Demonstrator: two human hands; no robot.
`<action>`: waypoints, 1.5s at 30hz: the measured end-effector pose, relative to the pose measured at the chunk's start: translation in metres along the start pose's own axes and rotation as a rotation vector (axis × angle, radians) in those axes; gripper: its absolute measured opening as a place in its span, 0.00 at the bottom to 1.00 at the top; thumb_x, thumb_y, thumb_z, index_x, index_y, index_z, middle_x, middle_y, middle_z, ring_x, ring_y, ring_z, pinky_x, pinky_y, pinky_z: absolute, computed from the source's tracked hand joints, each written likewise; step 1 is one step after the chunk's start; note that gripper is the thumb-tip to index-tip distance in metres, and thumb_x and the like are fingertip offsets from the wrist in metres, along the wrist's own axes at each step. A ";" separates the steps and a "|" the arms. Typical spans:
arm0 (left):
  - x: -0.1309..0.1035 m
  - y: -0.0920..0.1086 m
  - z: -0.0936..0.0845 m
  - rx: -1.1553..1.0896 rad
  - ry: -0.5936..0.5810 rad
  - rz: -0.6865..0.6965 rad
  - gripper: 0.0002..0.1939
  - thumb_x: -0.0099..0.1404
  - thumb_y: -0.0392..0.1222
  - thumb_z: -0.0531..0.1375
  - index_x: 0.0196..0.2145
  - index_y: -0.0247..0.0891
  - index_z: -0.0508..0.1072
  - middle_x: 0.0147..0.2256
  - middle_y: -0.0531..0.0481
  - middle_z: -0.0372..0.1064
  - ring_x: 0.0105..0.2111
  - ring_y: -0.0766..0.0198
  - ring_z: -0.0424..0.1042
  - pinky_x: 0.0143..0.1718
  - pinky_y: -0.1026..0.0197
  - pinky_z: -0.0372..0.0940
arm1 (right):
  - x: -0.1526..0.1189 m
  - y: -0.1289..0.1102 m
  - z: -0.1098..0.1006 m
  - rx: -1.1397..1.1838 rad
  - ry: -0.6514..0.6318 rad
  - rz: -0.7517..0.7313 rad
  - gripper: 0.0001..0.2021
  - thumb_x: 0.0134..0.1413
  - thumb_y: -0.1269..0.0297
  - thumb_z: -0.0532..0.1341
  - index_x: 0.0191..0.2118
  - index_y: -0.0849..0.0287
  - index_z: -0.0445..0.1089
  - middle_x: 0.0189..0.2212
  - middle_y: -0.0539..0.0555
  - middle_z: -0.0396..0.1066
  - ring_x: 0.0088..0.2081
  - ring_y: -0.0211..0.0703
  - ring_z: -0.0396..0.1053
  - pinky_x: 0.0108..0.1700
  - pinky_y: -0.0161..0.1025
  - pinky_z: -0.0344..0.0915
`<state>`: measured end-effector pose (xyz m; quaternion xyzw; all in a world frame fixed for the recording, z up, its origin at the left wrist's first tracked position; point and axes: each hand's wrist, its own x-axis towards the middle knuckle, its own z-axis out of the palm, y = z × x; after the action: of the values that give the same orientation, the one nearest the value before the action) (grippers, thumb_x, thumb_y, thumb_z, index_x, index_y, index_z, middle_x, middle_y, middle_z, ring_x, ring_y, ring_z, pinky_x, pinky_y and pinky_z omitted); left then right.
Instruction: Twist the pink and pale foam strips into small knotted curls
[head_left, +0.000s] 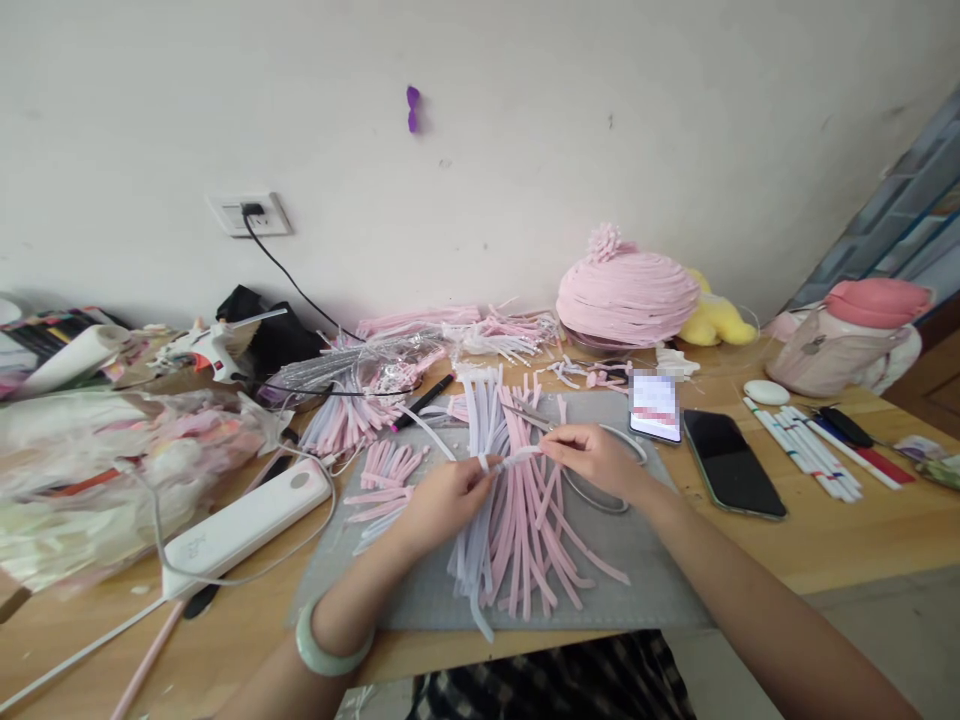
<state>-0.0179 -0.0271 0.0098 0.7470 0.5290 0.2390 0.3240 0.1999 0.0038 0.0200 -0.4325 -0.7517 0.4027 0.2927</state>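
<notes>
My left hand (pixel 456 497) is closed in a pinch on a pale lavender pipe cleaner (pixel 519 456). The stem's other end sits between the thumb and fingertips of my right hand (pixel 589 458). It spans the short gap between my hands, and part of it trails up and left past my left hand. Beneath lie loose pink pipe cleaners (pixel 525 540), fanned out, and a bundle of lavender pipe cleaners (pixel 477 540) beside them. Scissors (pixel 600 500) rest on the grey cutting mat (pixel 645 580), partly hidden under my right hand. Short bent pieces (pixel 390 465) lie left of my left hand.
A white power bank or strip (pixel 247 527) with cables and plastic bags (pixel 112 490) fill the left. Phones (pixel 733 462), markers (pixel 806 450) and a pink-lidded jug (pixel 832 345) stand right. A pink dome (pixel 628 300), a glue gun (pixel 214 355) and more stems line the wall.
</notes>
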 end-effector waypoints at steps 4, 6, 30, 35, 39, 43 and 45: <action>0.004 -0.004 0.004 -0.167 0.137 -0.020 0.17 0.58 0.46 0.51 0.38 0.35 0.73 0.25 0.49 0.70 0.27 0.62 0.67 0.31 0.64 0.58 | -0.001 0.000 0.003 0.008 -0.070 -0.030 0.14 0.51 0.58 0.54 0.30 0.62 0.72 0.28 0.53 0.70 0.30 0.41 0.64 0.32 0.34 0.58; 0.005 -0.002 0.004 -0.340 0.175 -0.075 0.17 0.56 0.46 0.53 0.36 0.33 0.73 0.19 0.53 0.64 0.21 0.66 0.62 0.25 0.66 0.55 | -0.001 0.000 0.003 0.005 -0.099 -0.027 0.14 0.51 0.58 0.54 0.30 0.61 0.73 0.27 0.52 0.70 0.29 0.40 0.63 0.31 0.34 0.57; -0.006 0.002 -0.001 -0.128 -0.193 0.143 0.15 0.57 0.46 0.53 0.32 0.35 0.76 0.17 0.54 0.65 0.19 0.68 0.60 0.23 0.68 0.55 | 0.003 0.002 0.001 -0.150 0.061 0.012 0.10 0.47 0.61 0.58 0.26 0.62 0.72 0.24 0.51 0.70 0.27 0.38 0.64 0.29 0.33 0.57; -0.002 -0.001 0.006 0.000 0.029 0.069 0.16 0.60 0.45 0.49 0.36 0.38 0.74 0.25 0.51 0.72 0.24 0.64 0.68 0.27 0.66 0.58 | 0.001 0.001 0.007 -0.097 0.185 -0.082 0.10 0.51 0.63 0.55 0.30 0.60 0.72 0.29 0.54 0.72 0.32 0.41 0.67 0.34 0.34 0.60; 0.001 -0.002 0.008 -0.142 0.163 -0.017 0.15 0.59 0.46 0.50 0.31 0.36 0.74 0.34 0.47 0.74 0.33 0.60 0.70 0.35 0.63 0.60 | 0.000 0.001 0.010 -0.074 0.167 -0.121 0.11 0.52 0.64 0.54 0.34 0.61 0.72 0.32 0.55 0.73 0.34 0.41 0.68 0.36 0.35 0.62; 0.004 0.000 0.007 -0.440 0.273 -0.104 0.14 0.55 0.46 0.54 0.32 0.34 0.73 0.24 0.50 0.70 0.29 0.62 0.68 0.29 0.64 0.60 | 0.000 0.001 0.011 -0.068 0.155 -0.094 0.11 0.51 0.64 0.55 0.35 0.61 0.72 0.33 0.55 0.73 0.35 0.42 0.69 0.37 0.37 0.63; 0.004 0.003 0.006 -0.604 0.274 -0.185 0.16 0.54 0.47 0.55 0.34 0.32 0.72 0.14 0.57 0.58 0.17 0.69 0.59 0.19 0.67 0.53 | 0.001 0.001 0.011 -0.063 0.135 -0.084 0.10 0.51 0.64 0.55 0.34 0.61 0.73 0.33 0.55 0.73 0.35 0.42 0.69 0.38 0.37 0.63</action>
<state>-0.0104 -0.0251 0.0075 0.5270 0.5385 0.4526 0.4769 0.1913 0.0017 0.0134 -0.4361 -0.7599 0.3360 0.3456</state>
